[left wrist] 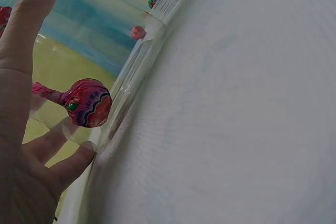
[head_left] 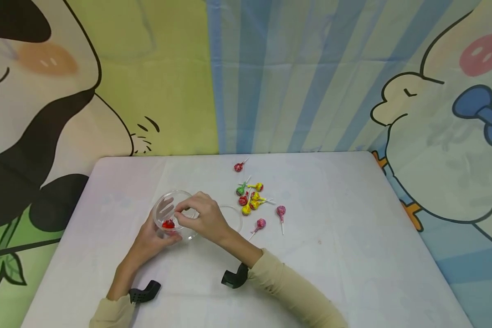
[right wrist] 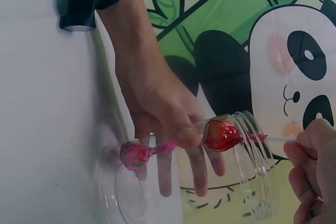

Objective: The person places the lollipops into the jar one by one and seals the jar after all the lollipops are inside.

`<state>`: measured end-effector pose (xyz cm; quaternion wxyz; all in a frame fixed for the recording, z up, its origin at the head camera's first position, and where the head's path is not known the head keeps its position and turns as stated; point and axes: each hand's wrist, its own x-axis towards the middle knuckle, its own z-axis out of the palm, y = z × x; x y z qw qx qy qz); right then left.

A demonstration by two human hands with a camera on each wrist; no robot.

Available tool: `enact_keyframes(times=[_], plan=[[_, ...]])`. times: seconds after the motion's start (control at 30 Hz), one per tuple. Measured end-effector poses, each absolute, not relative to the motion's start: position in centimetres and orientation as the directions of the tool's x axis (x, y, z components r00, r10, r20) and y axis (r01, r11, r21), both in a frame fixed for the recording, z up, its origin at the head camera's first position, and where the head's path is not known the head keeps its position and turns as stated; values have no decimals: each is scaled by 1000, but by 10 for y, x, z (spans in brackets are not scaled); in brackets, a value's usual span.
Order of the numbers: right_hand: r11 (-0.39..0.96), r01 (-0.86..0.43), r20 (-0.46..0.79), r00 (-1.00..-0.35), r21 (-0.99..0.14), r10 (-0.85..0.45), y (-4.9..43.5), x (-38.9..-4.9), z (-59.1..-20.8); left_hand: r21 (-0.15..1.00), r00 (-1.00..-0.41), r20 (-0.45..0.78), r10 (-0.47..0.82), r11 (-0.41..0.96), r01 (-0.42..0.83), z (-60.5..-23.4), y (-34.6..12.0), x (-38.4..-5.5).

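My left hand (head_left: 149, 241) grips a clear plastic jar (right wrist: 260, 192) from its side, thumb and fingers on opposite walls. A pink-wrapped lollipop (left wrist: 90, 103) lies inside, near the jar's bottom. At the mouth, my right hand (head_left: 202, 216) pinches the white stick (right wrist: 282, 138) of a red-wrapped lollipop (right wrist: 222, 136) between thumb and fingertips. That lollipop's head is inside the jar, just past the threaded rim, with the stick pointing out.
Several red, green and yellow lollipops (head_left: 255, 196) lie clustered right of the jar. One red lollipop (head_left: 238, 167) sits farther back, and two pink ones (head_left: 280, 210) lie nearer. A clear round lid-like piece (head_left: 242, 219) rests behind the right wrist on the white table (head_left: 352, 255).
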<state>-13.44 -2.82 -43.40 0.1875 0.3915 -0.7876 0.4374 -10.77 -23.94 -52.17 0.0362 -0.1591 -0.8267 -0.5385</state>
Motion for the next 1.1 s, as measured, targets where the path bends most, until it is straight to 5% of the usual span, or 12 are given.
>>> enact_keyframes(times=[0.23, 0.5, 1.1], plan=[[348, -789, 613, -613, -506, -499, -39, -137, -437, 892, -950, 205, 237, 354, 281, -515, -237, -105], [453, -725, 472, -685, -519, -556, -44, -142, -440, 897, -943, 215, 252, 331, 293, -500, -233, -101], [584, -618, 232, -765, -527, -600, -46, -141, -426, 883, -941, 237, 240, 350, 312, -525, -241, -108]])
